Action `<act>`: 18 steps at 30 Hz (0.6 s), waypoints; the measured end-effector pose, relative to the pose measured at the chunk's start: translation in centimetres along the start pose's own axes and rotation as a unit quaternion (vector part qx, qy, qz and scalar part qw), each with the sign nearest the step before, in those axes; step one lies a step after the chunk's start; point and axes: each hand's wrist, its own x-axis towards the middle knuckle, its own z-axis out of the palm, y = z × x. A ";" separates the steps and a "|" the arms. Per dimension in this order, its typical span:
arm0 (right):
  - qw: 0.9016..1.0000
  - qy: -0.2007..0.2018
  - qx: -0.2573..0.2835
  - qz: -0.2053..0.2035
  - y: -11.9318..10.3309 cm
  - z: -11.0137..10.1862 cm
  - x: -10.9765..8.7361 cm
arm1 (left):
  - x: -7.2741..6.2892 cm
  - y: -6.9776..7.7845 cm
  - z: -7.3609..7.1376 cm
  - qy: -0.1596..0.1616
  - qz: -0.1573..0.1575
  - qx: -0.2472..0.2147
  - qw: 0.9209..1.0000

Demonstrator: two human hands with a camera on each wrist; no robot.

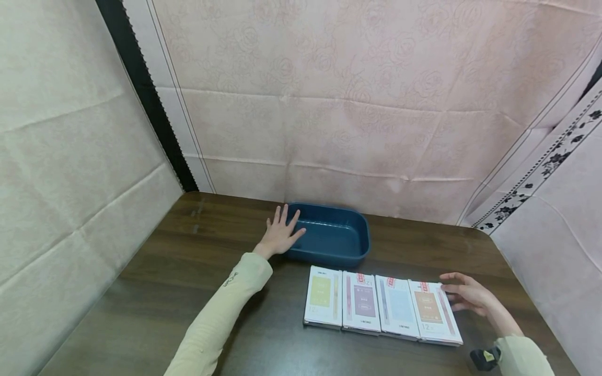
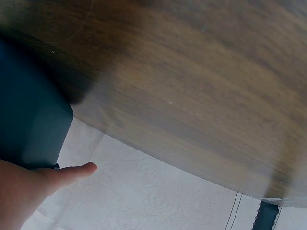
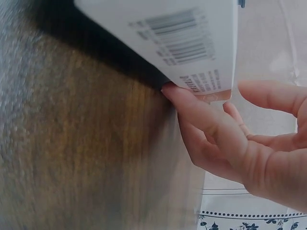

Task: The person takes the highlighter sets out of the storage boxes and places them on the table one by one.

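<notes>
My left hand, fingers spread, rests at the left rim of a dark blue plastic basin. In the left wrist view, one finger sticks out past the edge of the basin. Flat white boxes lie side by side in front of it, with a yellow-green panel, a purple one, a pale blue one and an orange-brown one. Beside the orange-brown box is my right hand, loosely bent. The right wrist view shows its fingertips at the lower edge of that barcoded box, thumb apart.
Everything stands on a dark brown wooden table with a glossy top. Pale patterned cloth hangs behind the table's far edge and along both sides. The basin sits near that far edge. A small black device is on the right wrist.
</notes>
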 end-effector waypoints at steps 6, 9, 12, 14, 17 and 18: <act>1.000 -0.001 -0.001 -0.002 -0.1 0.1 -0.1 | -0.1 0.0 -0.1 -0.002 -0.002 -0.007 1.000; 1.000 0.000 -0.003 -0.001 -0.1 0.1 -0.2 | -0.1 0.1 -0.1 -0.002 -0.002 -0.010 1.000; 1.000 0.001 -0.005 0.000 -0.1 0.2 -0.2 | -0.1 0.0 -0.1 -0.004 -0.001 -0.012 1.000; 1.000 0.001 -0.006 0.001 -0.1 0.2 -0.1 | -0.1 0.0 -0.1 -0.006 -0.001 -0.013 1.000; 1.000 0.003 -0.010 0.001 -0.1 0.2 -0.1 | -0.1 0.0 -0.1 -0.003 0.001 -0.014 1.000; 1.000 0.003 -0.011 0.001 -0.1 0.2 -0.1 | -0.1 0.0 -0.1 -0.003 0.001 -0.012 1.000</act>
